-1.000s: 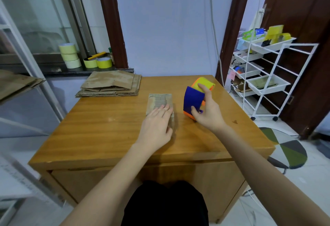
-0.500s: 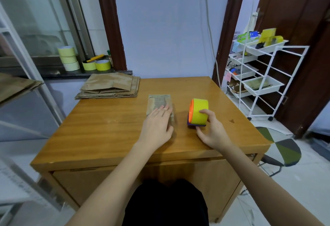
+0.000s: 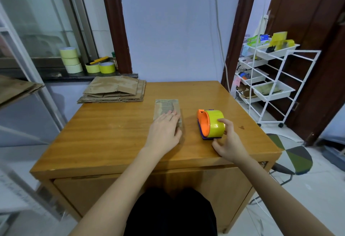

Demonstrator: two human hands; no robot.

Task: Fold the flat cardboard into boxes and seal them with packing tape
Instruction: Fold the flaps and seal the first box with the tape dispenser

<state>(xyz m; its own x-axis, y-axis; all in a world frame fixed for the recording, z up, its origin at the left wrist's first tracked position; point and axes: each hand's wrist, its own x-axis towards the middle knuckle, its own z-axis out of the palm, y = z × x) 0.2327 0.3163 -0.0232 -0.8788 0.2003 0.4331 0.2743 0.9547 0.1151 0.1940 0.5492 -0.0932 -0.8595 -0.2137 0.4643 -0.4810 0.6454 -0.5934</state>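
A small flat piece of cardboard [image 3: 166, 105] lies on the wooden table [image 3: 104, 133] near its middle. My left hand [image 3: 164, 133] presses flat on its near half, fingers straight. To its right an orange tape dispenser [image 3: 211, 123] with a yellow tape roll and a purple base stands on the table. My right hand [image 3: 229, 142] holds it from the near right, with the index finger curled on the roll and the thumb at the base. A stack of flat cardboard [image 3: 113, 90] sits at the table's far left corner.
Several tape rolls [image 3: 71, 60] stand on the window sill behind the table. A white wire cart [image 3: 270, 79] with trays stands to the right by a dark door. A patterned stool [image 3: 291, 155] is at the table's right side.
My right hand brought the tape dispenser down from the air and set it upright on the table, closer to me. My left hand stayed pressed on the cardboard.
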